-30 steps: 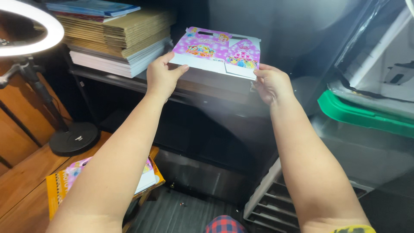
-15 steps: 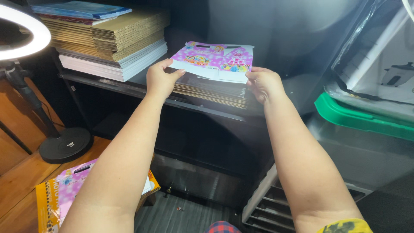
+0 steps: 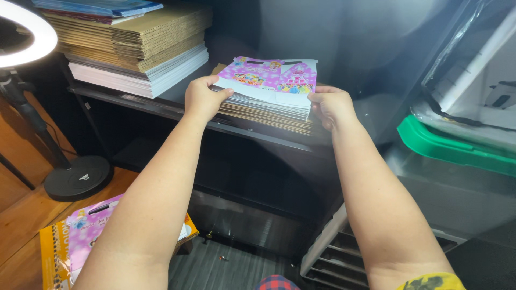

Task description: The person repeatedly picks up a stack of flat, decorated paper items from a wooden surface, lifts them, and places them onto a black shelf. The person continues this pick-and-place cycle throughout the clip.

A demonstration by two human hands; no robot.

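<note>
A flat pink and purple printed paper box (image 3: 271, 78) lies on top of a stack of flat sheets (image 3: 266, 110) on a dark shelf (image 3: 161, 107). My left hand (image 3: 203, 98) grips the stack's left edge, thumb on top. At the right edge, my right hand (image 3: 330, 106) holds the same stack. Both arms reach forward from below.
A tall pile of cardboard and white sheets (image 3: 129, 45) sits at the shelf's left. A ring light (image 3: 32, 37) on a round-based stand (image 3: 78, 177) is at far left. More pink printed sheets (image 3: 86, 236) lie on the wooden floor. A green-lidded bin (image 3: 451, 147) stands right.
The pink printed box was held up tilted in the air; both hands have since lowered it flat onto the stack on the shelf and stay at its edges.
</note>
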